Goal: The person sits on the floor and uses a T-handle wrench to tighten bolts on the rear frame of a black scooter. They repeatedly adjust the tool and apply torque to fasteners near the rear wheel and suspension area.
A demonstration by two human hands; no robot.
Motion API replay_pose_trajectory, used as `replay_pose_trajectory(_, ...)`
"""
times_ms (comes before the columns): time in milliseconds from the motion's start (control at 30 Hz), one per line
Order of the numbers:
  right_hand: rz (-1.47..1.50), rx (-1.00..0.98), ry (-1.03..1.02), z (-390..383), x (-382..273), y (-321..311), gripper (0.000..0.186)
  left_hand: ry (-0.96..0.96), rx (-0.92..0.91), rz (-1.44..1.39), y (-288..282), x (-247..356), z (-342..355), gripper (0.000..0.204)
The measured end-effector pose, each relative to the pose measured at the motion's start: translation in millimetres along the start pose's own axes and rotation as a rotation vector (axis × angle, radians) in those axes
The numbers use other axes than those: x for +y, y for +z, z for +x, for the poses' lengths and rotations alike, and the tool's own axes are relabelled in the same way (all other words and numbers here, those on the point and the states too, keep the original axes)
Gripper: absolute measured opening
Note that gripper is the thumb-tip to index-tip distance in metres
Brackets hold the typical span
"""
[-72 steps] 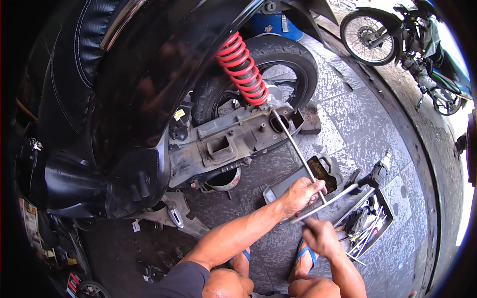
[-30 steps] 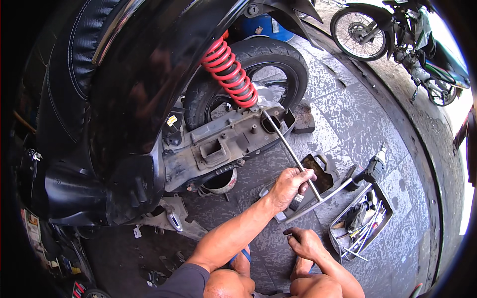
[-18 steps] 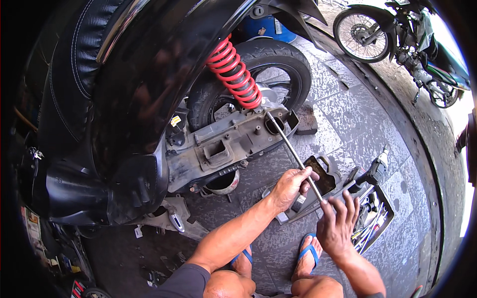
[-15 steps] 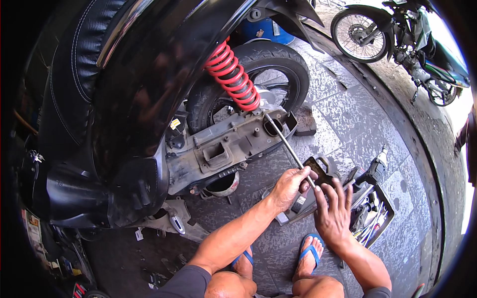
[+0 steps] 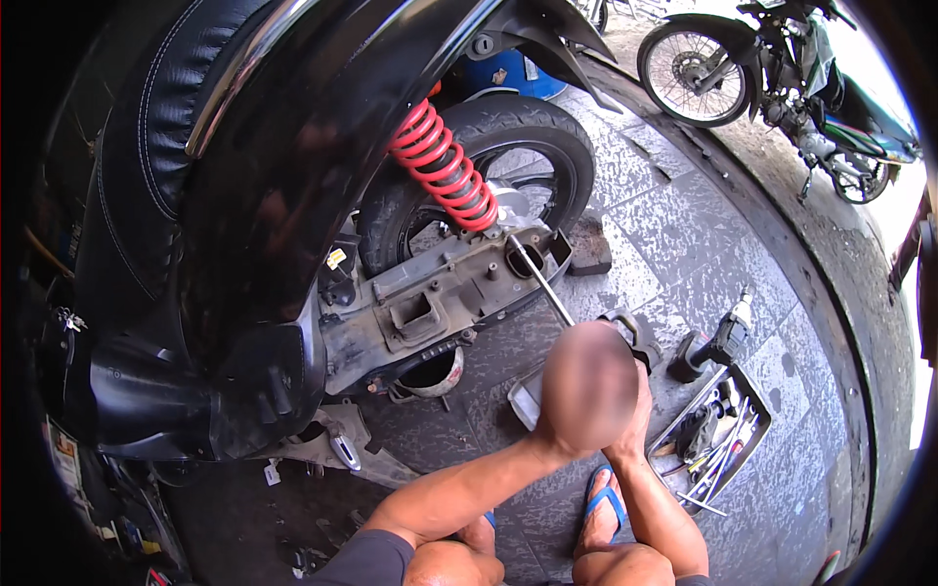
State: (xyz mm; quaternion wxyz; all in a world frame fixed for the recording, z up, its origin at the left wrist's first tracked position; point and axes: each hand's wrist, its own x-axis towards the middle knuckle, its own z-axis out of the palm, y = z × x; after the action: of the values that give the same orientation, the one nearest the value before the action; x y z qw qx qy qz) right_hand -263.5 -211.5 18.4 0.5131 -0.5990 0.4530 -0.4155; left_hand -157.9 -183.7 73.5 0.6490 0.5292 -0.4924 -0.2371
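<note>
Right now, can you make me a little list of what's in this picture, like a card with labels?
place: paved stone floor beside a scooter
big thing: black scooter, its engine casing exposed
spring: red shock absorber by the rear wheel
tool in use: long metal rod reaching into the casing
hands: both hidden behind a blurred patch at the rod's near end; grip cannot be told
nearby: tool tray, power drill
feet: blue sandal
background: parked motorcycle

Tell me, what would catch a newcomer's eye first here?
Probably the bright red coil spring beside the rear wheel of the black scooter, upper middle. Below it, a long metal rod runs from the engine casing down toward the person's hands, which a blur hides. A tool tray lies at right.
</note>
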Motion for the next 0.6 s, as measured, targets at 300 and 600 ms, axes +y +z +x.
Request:
replay_pose_trajectory(300,0.098,0.0,-0.052,-5,3,23,0.031,0.476,-0.173,0.29,30,31,31,0.072)
replay_pose_trajectory(600,-0.077,-0.138,0.044,-15,15,-31,0.028,0.288,-0.41,0.337,-4,52,7,0.031)
